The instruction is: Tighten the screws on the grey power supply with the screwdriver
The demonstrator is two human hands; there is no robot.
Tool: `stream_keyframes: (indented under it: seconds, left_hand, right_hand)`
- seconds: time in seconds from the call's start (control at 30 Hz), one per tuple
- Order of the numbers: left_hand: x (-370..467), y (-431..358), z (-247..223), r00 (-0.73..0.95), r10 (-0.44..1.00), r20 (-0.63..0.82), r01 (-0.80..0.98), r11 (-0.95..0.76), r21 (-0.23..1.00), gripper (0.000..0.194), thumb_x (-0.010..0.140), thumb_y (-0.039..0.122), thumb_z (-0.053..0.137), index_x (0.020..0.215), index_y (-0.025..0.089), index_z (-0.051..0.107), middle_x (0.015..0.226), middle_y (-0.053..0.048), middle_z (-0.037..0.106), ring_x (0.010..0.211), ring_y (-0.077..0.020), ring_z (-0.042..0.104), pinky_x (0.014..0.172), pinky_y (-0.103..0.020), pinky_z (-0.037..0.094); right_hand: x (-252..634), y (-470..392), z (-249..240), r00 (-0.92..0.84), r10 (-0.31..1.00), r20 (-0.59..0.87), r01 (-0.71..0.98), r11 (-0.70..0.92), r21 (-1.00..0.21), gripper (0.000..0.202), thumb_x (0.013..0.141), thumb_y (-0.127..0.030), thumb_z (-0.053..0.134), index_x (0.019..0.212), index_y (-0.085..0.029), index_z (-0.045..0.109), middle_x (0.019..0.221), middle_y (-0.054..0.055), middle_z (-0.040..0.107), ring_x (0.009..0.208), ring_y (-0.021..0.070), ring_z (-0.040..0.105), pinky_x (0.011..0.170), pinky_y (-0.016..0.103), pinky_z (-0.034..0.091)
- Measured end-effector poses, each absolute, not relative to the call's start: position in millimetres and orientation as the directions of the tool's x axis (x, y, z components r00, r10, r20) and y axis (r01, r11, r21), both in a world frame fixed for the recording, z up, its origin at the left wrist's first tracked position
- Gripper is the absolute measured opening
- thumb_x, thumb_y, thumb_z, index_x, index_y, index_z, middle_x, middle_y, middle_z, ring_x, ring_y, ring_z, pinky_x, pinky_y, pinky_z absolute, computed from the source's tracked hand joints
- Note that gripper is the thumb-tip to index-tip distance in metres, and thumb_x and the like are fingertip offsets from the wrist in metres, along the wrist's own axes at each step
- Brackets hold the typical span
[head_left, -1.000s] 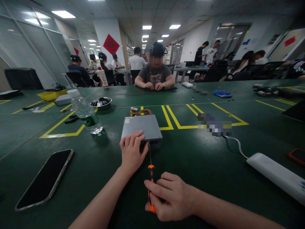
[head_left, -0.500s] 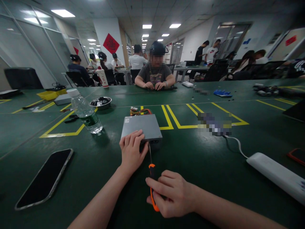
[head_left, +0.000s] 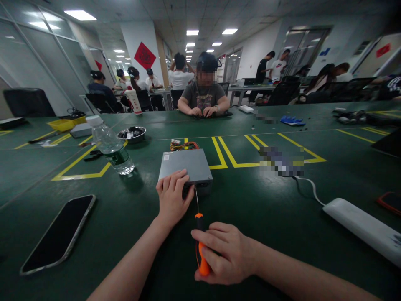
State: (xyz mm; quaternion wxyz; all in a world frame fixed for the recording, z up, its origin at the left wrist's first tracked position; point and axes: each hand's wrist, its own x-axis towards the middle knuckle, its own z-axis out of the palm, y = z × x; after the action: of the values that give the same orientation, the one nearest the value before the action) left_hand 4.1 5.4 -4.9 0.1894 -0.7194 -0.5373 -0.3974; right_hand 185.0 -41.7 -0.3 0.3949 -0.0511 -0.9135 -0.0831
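Note:
A grey metal box (head_left: 187, 163), with a bundle of coloured wires (head_left: 184, 145) at its far side, lies on the green table. My left hand (head_left: 172, 193) rests over its near left corner, fingers on the top and thumb at the front face, gripping it. My right hand (head_left: 224, 253) is closed around the orange and black handle of a screwdriver (head_left: 199, 221). The thin shaft points away from me, and its tip is at the box's front face beside my left thumb. The exact contact of the tip is too small to make out.
A phone (head_left: 59, 234) lies at the left, with a water bottle (head_left: 114, 150) and a metal bowl (head_left: 133, 134) beyond. A white power strip (head_left: 360, 228) and its cable are at the right. Across the table (head_left: 150, 267) sits a person (head_left: 203, 96).
The screwdriver handle has turned in my right hand, and the fingers have shifted slightly around it. My left hand keeps its hold on the box.

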Motion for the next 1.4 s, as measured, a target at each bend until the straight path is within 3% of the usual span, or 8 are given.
stream_keyframes:
  seconds: [0.1, 0.23, 0.37, 0.5, 0.67, 0.77, 0.9, 1.4]
  left_hand:
    - [4, 5, -4, 0.111, 0.622, 0.775, 0.923, -0.353, 0.151, 0.021, 0.080, 0.026, 0.056, 0.100, 0.025, 0.053, 0.113, -0.004, 0.063, 0.105, -0.0235, 0.054, 0.088, -0.042, 0.030]
    - [4, 5, -4, 0.111, 0.624, 0.773, 0.923, -0.352, 0.152, 0.021, 0.079, 0.026, 0.057, 0.100, 0.025, 0.053, 0.113, -0.004, 0.063, 0.105, -0.0237, 0.053, 0.087, -0.042, 0.030]
    - [4, 6, -5, 0.113, 0.624, 0.773, 0.924, -0.352, 0.149, 0.021, 0.080, 0.027, 0.056, 0.100, 0.025, 0.052, 0.113, -0.004, 0.063, 0.106, -0.0237, 0.053, 0.088, -0.042, 0.030]
    - [3, 6, -6, 0.118, 0.622, 0.774, 0.924, -0.354, 0.143, 0.020, 0.080, 0.028, 0.056, 0.100, 0.025, 0.052, 0.113, -0.004, 0.063, 0.105, -0.0237, 0.053, 0.088, -0.042, 0.029]
    - [3, 6, -6, 0.117, 0.617, 0.778, 0.924, -0.356, 0.142, 0.020, 0.080, 0.027, 0.056, 0.099, 0.025, 0.053, 0.113, -0.004, 0.063, 0.105, -0.0236, 0.053, 0.088, -0.042, 0.029]
    - [2, 6, -7, 0.115, 0.626, 0.771, 0.921, -0.359, 0.153, 0.021, 0.080, 0.027, 0.056, 0.100, 0.025, 0.052, 0.113, -0.004, 0.062, 0.106, -0.0235, 0.053, 0.089, -0.042, 0.029]
    - [2, 7, -9, 0.117, 0.634, 0.765, 0.922, -0.355, 0.153, 0.021, 0.079, 0.028, 0.057, 0.100, 0.026, 0.052, 0.114, -0.004, 0.062, 0.106, -0.0234, 0.053, 0.089, -0.043, 0.029]
    - [3, 7, -8, 0.120, 0.623, 0.773, 0.927, -0.349, 0.138, 0.022, 0.079, 0.028, 0.057, 0.100, 0.025, 0.051, 0.113, -0.004, 0.063, 0.105, -0.0232, 0.053, 0.088, -0.042, 0.030]
  right_hand:
    - [185, -41, 3, -0.672, 0.050, 0.739, 0.132, 0.990, 0.053, 0.034, 0.093, -0.041, 0.042, 0.085, -0.011, 0.055, 0.094, 0.014, 0.063, 0.072, 0.0135, 0.061, 0.066, 0.025, 0.050]
    - [185, -40, 9, -0.741, 0.029, 0.671, 0.122, 0.988, 0.093, 0.032, 0.091, -0.037, 0.046, 0.104, -0.009, 0.055, 0.094, 0.014, 0.062, 0.080, 0.0165, 0.062, 0.065, 0.025, 0.050]
    - [185, -40, 6, -0.691, 0.025, 0.722, 0.151, 0.982, 0.110, 0.029, 0.090, -0.038, 0.049, 0.090, -0.010, 0.057, 0.094, 0.014, 0.063, 0.063, 0.0131, 0.059, 0.059, 0.026, 0.048]
    - [185, -40, 8, -0.684, 0.028, 0.729, 0.150, 0.983, 0.103, 0.031, 0.092, -0.037, 0.045, 0.082, -0.010, 0.056, 0.092, 0.017, 0.065, 0.064, 0.0144, 0.060, 0.059, 0.026, 0.049]
    - [197, -41, 24, -0.750, -0.106, 0.653, 0.061, 0.972, 0.228, 0.032, 0.088, -0.037, 0.053, 0.098, -0.007, 0.059, 0.087, 0.013, 0.064, 0.060, 0.0134, 0.059, 0.057, 0.024, 0.048]
    - [207, -37, 21, -0.725, -0.191, 0.661, 0.040, 0.947, 0.318, 0.033, 0.089, -0.039, 0.049, 0.091, -0.008, 0.062, 0.082, 0.013, 0.064, 0.056, 0.0129, 0.057, 0.054, 0.024, 0.047]
    - [217, -32, 9, -0.706, -0.177, 0.686, 0.046, 0.955, 0.294, 0.037, 0.092, -0.036, 0.037, 0.086, -0.010, 0.062, 0.081, 0.013, 0.064, 0.054, 0.0138, 0.055, 0.052, 0.026, 0.045]
    - [226, -27, 10, -0.722, -0.081, 0.687, 0.137, 0.957, 0.257, 0.032, 0.091, -0.033, 0.038, 0.089, -0.010, 0.060, 0.082, 0.012, 0.064, 0.060, 0.0143, 0.057, 0.053, 0.026, 0.046]
